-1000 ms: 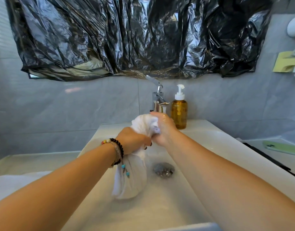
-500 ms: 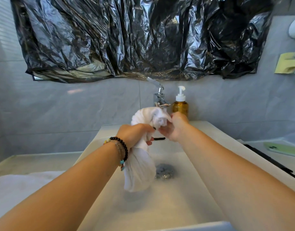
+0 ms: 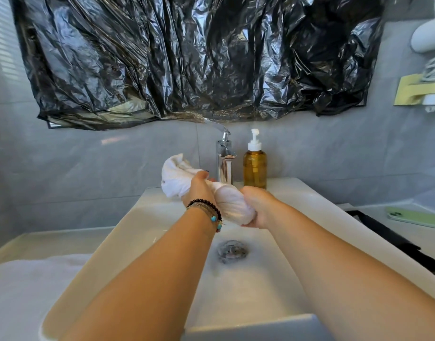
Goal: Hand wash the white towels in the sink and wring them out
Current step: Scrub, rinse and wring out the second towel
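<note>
White towel, bunched and twisted between both hands

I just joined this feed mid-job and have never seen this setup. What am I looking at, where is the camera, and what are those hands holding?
There is no machine: a person works with two bare hands, filmed by a wide-angle camera worn on the head, looking forward and down. The left hand, with beaded bracelets on its wrist, and the right hand both grip one white towel, bunched up above the sink. Behind stand the faucet and an amber pump bottle. Another white cloth lies on the counter at left, a green phone at right.
</note>
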`<state>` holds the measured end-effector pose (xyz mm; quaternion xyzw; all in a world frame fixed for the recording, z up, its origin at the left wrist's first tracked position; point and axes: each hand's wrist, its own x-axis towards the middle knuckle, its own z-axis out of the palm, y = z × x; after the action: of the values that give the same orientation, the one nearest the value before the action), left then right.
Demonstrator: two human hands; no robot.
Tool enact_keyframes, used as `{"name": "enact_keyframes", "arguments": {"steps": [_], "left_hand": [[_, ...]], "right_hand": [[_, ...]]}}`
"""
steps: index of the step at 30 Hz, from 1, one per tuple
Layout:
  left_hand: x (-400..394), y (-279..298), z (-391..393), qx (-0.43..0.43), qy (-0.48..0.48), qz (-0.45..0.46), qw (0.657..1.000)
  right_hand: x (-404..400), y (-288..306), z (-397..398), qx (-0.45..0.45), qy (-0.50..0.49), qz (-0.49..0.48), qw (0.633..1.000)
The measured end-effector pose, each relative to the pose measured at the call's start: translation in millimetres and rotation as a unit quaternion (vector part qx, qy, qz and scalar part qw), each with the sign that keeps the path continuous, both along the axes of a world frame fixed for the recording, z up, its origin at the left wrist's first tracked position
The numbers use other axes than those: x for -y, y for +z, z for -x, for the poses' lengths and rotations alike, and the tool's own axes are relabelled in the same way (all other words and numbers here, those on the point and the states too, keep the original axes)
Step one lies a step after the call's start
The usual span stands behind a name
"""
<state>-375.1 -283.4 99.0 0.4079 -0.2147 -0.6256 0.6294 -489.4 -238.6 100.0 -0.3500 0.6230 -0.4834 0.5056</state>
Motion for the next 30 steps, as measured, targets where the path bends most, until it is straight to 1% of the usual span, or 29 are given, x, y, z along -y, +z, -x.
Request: {"name": "enact_keyframes", "arguments": {"steps": [2,4,6,9,11,13,14,16,17,18,20,23,26,27,28,29,30], "left_hand": [[-22.5,5.0,5.1,0.035,-0.050,0.012,0.998],[-40.2,9.4,7.4,0.059,-0.107,0.006,0.992],[-48.8,12.7,6.9,0.064,-0.165,0.015,0.984],[-48.8,13.2,10.3,0.051,-0.188,0.033,0.980],[-43.5,10.9,16.1,0.057,-0.162,0.040,0.984],[-36.3,8.8,23.2,0.075,-0.115,0.040,0.990],[-32.3,7.7,26.1,0.082,-0.094,0.040,0.991],[-28.3,8.2,27.5,0.089,-0.049,0.037,0.994],[-29.1,10.7,25.7,0.084,-0.041,0.035,0.995],[-27.8,12.1,22.4,0.072,-0.044,0.036,0.996],[-20.5,11.2,13.9,0.037,-0.046,0.036,0.998],[0.4,-0.8,3.3,0.045,-0.027,0.031,0.998],[-8.5,2.5,-3.1,0.059,-0.036,0.044,0.997],[-13.2,6.9,-3.6,0.064,-0.039,0.052,0.996],[-16.0,10.2,-3.9,0.064,-0.046,0.055,0.995],[-17.4,13.6,-6.2,0.060,-0.044,0.055,0.996],[-16.9,17.1,-9.2,0.074,-0.043,0.050,0.995]], "right_hand": [[2.8,2.5,-1.3,0.001,-0.073,0.075,0.995],[5.1,5.4,-1.5,0.047,-0.091,0.125,0.987],[4.1,9.5,-1.4,0.064,-0.102,0.154,0.981],[3.7,10.0,2.8,0.042,-0.115,0.206,0.971],[4.7,7.3,7.9,0.013,-0.132,0.219,0.967],[9.2,2.8,10.8,-0.005,-0.148,0.189,0.971],[10.5,0.9,10.9,0.004,-0.148,0.157,0.977],[9.6,0.2,9.4,0.043,-0.101,0.072,0.991],[8.1,0.1,8.5,0.052,-0.066,0.043,0.995],[7.0,-0.2,7.9,0.060,-0.033,0.026,0.997],[6.7,-0.1,7.7,0.054,0.005,0.024,0.998],[7.8,-2.0,6.5,-0.014,0.014,0.054,0.998],[8.0,-9.8,11.6,-0.152,0.003,0.045,0.987],[7.1,-12.2,13.9,-0.171,-0.013,0.043,0.984],[7.4,-14.1,16.9,-0.156,-0.028,0.043,0.986],[7.5,-15.0,19.1,-0.106,-0.042,0.041,0.993],[9.8,-14.5,19.8,-0.037,-0.058,0.040,0.997]]}}
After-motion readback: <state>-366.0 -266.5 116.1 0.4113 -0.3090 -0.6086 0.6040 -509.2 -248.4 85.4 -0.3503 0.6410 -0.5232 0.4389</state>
